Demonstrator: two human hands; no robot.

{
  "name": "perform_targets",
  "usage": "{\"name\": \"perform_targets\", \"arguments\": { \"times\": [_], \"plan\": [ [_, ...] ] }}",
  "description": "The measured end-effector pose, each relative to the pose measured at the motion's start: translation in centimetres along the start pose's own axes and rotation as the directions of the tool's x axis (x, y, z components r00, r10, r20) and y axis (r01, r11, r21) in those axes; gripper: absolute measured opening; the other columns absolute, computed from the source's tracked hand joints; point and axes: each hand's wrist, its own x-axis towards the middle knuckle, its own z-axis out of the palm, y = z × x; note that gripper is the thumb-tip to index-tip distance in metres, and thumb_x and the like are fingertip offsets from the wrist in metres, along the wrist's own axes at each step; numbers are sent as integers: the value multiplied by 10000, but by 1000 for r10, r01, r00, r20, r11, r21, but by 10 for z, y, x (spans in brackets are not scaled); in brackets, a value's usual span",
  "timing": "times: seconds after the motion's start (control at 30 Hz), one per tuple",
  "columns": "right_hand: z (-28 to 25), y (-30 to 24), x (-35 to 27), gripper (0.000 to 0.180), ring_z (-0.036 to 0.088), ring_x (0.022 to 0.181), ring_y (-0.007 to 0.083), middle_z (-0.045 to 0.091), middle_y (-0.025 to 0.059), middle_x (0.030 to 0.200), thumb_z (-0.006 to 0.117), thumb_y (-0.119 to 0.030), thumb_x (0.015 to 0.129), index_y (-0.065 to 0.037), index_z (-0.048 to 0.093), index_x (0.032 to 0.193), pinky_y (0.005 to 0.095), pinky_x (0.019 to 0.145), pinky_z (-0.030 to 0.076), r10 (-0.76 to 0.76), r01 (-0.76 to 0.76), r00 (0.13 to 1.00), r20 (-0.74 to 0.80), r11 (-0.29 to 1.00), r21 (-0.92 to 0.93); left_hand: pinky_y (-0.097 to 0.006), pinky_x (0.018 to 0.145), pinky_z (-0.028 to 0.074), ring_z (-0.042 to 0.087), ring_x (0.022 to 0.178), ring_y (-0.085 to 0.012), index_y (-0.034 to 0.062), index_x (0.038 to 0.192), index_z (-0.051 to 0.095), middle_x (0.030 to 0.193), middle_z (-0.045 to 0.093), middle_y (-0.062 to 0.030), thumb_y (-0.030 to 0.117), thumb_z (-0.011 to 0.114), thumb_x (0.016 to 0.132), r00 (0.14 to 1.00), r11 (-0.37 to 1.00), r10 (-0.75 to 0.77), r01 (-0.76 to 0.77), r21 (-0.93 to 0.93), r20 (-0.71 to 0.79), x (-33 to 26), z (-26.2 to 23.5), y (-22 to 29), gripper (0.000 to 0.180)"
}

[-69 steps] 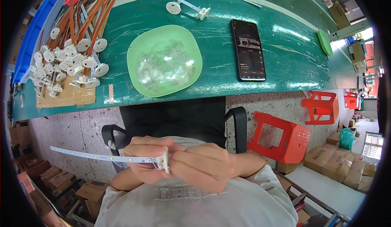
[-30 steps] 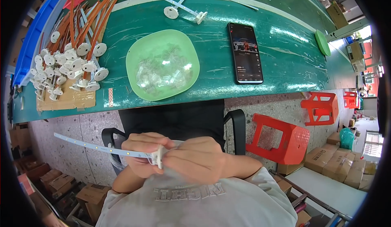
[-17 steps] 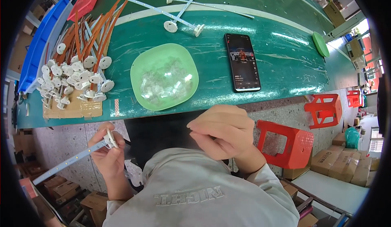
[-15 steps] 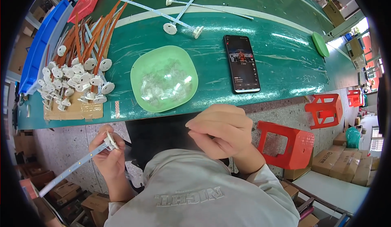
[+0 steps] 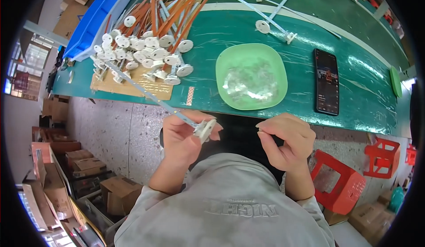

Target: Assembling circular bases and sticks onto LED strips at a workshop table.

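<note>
My left hand [image 5: 181,138] grips an LED light strip by the white round holder [image 5: 205,130] at its end. The narrow pale strip [image 5: 150,95] slants away up to the left, passing in front of the table's edge. Beside it on the right, my right hand [image 5: 287,141] is raised with thumb and forefinger pinched together. Whatever lies between those fingertips is too small to make out. A light green bowl [image 5: 229,55] of small clear plastic pieces [image 5: 252,86] stands on the table beyond my hands.
Many similar strips with white round holders [image 5: 150,52] are heaped on cardboard [image 5: 128,87] at the left. Behind them is a blue tray [image 5: 95,23]. A phone [image 5: 326,82] lies right of the bowl. Further strips [image 5: 250,7] lie at the back. A red stool [image 5: 338,183] stands at right.
My left hand has come up and inward, and the strip has swung from pointing down-left to up-left. The hands are nearer each other. The whole view has turned left.
</note>
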Motion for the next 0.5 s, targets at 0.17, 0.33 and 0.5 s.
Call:
{"name": "perform_targets", "arguments": {
  "times": [0.17, 0.33, 0.5],
  "plan": [
    [6, -4, 0, 186, 665, 611, 240, 700, 104, 752, 703, 89, 681, 7, 681, 846, 297, 570, 516, 8, -8, 999, 51, 1000, 12, -335, 696, 585, 701, 791, -249, -105, 1064, 640, 942, 698, -230, 148, 728, 829, 1000, 1000, -1, 1, -3, 24, 2, -3, -2, 356],
    [13, -9, 1, 185, 663, 607, 236, 699, 100, 750, 724, 76, 683, -2, 680, 845, 293, 566, 519, -14, 9, 992, 122, 999, 43, -328, 691, 590, 705, 800, -242, -92, 1049, 644, 948, 700, -214, 70, 695, 839, 1000, 999, 1, 0, -43, 24, 0, -5, -1, 270],
    [23, -17, 2, 191, 658, 601, 234, 695, 102, 749, 747, 59, 681, -3, 679, 848, 291, 563, 522, 8, -19, 991, 131, 996, 83, -316, 602, 548, 674, 685, -221, -55, 990, 655, 880, 701, -177, 384, 784, 827, 997, 985, -51, 60, 160, -60, -1, 4, -1, 486]
  ]
}}
